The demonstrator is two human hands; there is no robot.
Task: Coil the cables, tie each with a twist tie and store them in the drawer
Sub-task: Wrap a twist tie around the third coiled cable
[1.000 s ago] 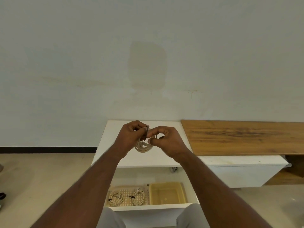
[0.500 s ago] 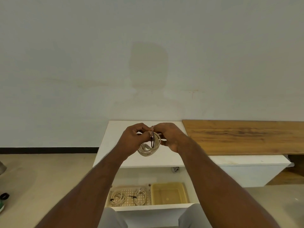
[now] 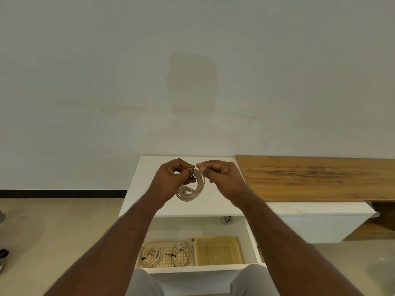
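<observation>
Both hands raised above white cabinet top point(image 3: 149, 189). Left hand point(image 3: 171, 180) grips top of cable coil point(image 3: 191, 190), fingers curled round loops. Right hand point(image 3: 222, 178) pinches at coil top, thumb and forefinger pressed together; twist tie too small to confirm. Coil hangs between hands, clear of cabinet. Drawer point(image 3: 201, 268) open below. Perforated tray point(image 3: 166, 248) inside holds two tied coils point(image 3: 151, 255), point(image 3: 181, 254). Yellow bin point(image 3: 217, 251) just right of tray. Wooden shelf point(image 3: 316, 178) at right.
</observation>
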